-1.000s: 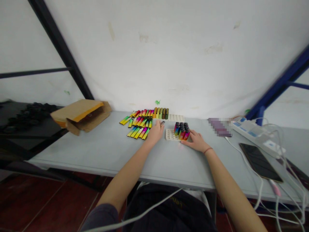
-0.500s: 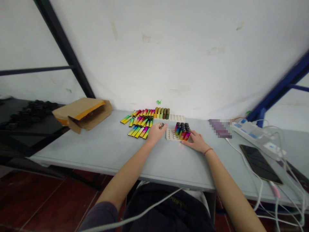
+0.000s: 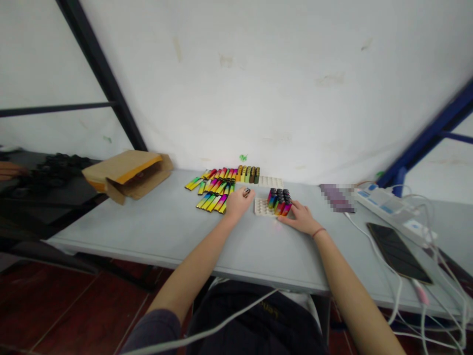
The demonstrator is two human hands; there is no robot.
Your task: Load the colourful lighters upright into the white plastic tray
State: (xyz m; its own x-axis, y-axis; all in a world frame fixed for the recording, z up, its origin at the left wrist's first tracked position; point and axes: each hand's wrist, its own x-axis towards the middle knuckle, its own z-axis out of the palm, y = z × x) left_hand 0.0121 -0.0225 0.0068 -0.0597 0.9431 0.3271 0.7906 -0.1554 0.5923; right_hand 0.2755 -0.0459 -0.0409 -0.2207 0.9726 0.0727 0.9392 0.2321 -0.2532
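My left hand (image 3: pixel 237 202) is closed around a lighter (image 3: pixel 246 193), with only its dark and silvery end showing above the fingers. Just left of that hand, several shiny rainbow-coloured lighters (image 3: pixel 210 201) lie flat in rows. To its right is a white tray with holes (image 3: pixel 260 207), and upright lighters with black tops (image 3: pixel 280 201) fill its right part. My right hand (image 3: pixel 303 218) grips the tray's right end, thumb at the front edge and fingers along the side. Their tips are partly hidden by the lighters.
Behind, a block of upright yellow-green lighters (image 3: pixel 247 174) stands beside another white tray (image 3: pixel 271 181). An opened cardboard box (image 3: pixel 125 170) sits left. Right are a phone (image 3: pixel 399 252), a power strip (image 3: pixel 397 212) and cables. Another person's hand (image 3: pixel 11 170) shows at the far left over black parts.
Another person's hand has come into view at the far left edge. My hands, the lighter and the tray stay nearly where they were; the view shifts very slightly.
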